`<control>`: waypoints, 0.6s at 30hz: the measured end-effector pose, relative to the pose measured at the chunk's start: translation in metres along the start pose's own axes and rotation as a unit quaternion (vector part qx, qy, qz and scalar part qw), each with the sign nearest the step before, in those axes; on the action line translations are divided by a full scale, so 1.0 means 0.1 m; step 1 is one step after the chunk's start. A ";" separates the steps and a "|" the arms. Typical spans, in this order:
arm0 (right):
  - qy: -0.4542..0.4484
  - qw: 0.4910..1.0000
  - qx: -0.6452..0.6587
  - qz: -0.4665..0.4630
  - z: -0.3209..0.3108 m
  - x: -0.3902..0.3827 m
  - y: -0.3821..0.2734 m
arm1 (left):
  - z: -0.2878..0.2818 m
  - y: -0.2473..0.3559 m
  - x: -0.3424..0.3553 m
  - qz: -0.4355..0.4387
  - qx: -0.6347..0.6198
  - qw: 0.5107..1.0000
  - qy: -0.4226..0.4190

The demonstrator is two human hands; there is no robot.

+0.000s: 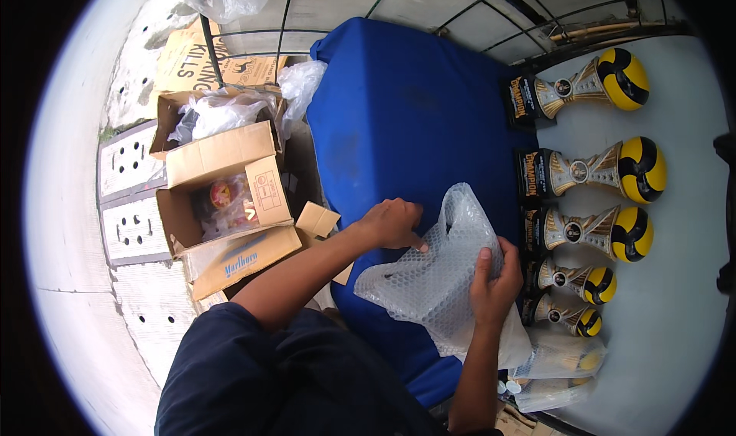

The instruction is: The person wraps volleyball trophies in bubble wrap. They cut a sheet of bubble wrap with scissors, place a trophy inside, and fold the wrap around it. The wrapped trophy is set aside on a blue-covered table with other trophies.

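Observation:
A clear bubble wrap piece (429, 282), loosely folded like a pouch, hangs before me over the blue cloth. My right hand (497, 279) is closed on its right side, thumb on top and fingers behind. At its upper left edge is my left hand (392, 223), fingers bent and thumb apart from them. That thumb's tip touches the wrap, and blue cloth shows between thumb and fingers. Right of the wrap, several trophies (586, 171) lie on their sides, with black bases, gold and silver stems and yellow-and-black balls.
Blue cloth (414, 106) covers the table. Near the lower right lie plastic-wrapped items (563, 359). An open cardboard box (180, 221) with packaged contents stands at left, before another box holding clear plastic (230, 114). A metal grid (284, 22) runs along the back.

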State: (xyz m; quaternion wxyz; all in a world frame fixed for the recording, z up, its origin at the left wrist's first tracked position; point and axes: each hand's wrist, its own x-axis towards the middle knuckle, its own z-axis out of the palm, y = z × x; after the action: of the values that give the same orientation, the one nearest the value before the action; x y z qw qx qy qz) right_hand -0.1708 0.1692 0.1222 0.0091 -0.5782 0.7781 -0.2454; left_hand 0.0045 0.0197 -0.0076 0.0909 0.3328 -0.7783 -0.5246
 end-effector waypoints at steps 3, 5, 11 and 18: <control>0.016 1.000 -0.012 0.006 -0.09 -0.19 -0.11 | 0.02 -0.12 -0.03 0.066 -0.085 0.994 -0.013; 0.031 0.999 -0.029 -0.012 -0.10 -0.35 -0.13 | 0.06 -0.23 0.00 0.122 -0.143 0.982 -0.022; 0.051 0.996 -0.063 -0.044 -0.15 -0.61 -0.17 | 0.07 -0.11 0.02 0.052 -0.233 0.964 -0.121; 0.052 0.995 -0.071 -0.053 -0.15 -0.61 -0.17 | 0.12 -0.08 0.21 0.016 -0.251 0.956 -0.152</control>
State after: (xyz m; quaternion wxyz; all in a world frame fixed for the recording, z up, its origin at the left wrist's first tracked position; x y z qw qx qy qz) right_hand -0.1395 0.2264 0.1255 -0.0847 -0.6041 0.7614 -0.2195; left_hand -0.0137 0.0138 -0.0244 0.0601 0.2030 -0.6314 -0.7460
